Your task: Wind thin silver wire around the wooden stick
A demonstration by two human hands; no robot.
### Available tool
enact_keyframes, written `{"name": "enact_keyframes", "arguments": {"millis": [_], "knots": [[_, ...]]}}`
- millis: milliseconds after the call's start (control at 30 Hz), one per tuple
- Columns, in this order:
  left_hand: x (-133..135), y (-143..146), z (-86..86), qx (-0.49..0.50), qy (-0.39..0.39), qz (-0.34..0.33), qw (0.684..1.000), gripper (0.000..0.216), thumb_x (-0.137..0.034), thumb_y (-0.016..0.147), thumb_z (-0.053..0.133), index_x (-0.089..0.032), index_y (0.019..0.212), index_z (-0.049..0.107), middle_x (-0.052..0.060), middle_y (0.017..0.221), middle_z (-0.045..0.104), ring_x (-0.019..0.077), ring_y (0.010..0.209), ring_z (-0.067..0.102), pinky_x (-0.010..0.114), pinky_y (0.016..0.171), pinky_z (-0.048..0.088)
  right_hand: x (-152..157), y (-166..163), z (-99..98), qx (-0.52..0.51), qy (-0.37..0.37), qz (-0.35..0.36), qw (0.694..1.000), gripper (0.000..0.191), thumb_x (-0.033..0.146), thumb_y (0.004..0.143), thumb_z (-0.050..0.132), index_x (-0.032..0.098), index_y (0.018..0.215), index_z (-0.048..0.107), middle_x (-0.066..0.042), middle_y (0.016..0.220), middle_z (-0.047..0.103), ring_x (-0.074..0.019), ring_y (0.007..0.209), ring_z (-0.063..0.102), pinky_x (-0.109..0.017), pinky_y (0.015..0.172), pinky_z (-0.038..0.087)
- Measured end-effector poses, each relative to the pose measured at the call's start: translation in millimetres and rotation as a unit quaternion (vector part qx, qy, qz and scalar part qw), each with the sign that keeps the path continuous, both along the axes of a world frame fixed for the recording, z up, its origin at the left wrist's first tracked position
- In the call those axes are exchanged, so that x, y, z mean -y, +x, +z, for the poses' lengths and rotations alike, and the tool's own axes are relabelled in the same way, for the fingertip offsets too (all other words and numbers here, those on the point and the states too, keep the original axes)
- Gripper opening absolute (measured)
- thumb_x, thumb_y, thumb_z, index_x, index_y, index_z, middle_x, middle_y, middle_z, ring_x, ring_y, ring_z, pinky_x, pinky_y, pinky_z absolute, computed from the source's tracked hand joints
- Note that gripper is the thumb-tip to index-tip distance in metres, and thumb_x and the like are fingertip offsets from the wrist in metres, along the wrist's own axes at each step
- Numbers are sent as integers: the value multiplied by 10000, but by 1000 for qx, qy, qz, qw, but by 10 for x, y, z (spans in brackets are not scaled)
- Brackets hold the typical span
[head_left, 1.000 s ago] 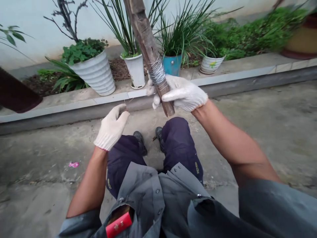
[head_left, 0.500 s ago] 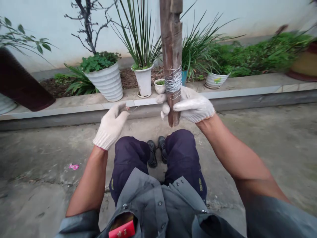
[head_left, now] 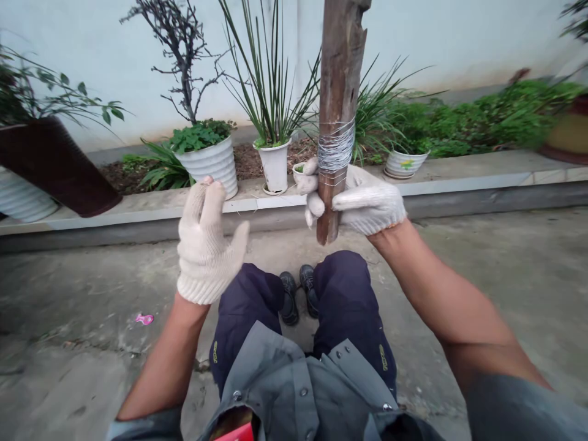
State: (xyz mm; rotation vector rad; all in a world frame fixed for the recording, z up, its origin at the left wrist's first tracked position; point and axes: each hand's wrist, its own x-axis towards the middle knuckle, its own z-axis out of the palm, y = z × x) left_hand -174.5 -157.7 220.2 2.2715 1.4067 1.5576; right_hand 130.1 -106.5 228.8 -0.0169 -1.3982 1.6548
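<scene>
A rough wooden post stands upright before me, its top cut off by the frame edge. Silvery thin wire is wound in many turns around its lower part. My right hand, in a white knit glove, grips the post just below the coil, thumb in front and fingers curled round from behind. Off to the left, my gloved left hand is raised with thumb and fingers apart, and no object shows in it. A faint loose wire end seems to lie between the hands, too fine to follow.
A low concrete ledge runs across, bearing a ribbed white pot, a slim white pot and a small patterned pot. A dark brown pot leans at left. A pink scrap lies on the concrete floor.
My left hand has opened from a pinch on the wire's loose end, turning its fingers upward. The post and right hand appear slightly further right and lower as the view shifts.
</scene>
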Motion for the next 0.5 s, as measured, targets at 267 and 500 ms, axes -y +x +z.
{"name": "enact_keyframes", "arguments": {"millis": [267,500], "knots": [[-24,-166,278,-211,234,3,949,146,-301,966,826,-307,1112,822,101,1388,771,402,1343,735,661,1176,599,72,-137,157,-25,31,43,998,595,167,850,843,159,1394,602,-102,1210,787,-196,894,758,-422,856,696],[55,-193,365,-234,289,-15,928,105,-188,1003,768,-266,1074,776,131,1371,799,368,1242,792,556,1010,675,147,-178,224,-20,39,59,997,586,164,866,853,155,1393,595,-87,1212,775,-189,911,771,-412,863,705]]}}
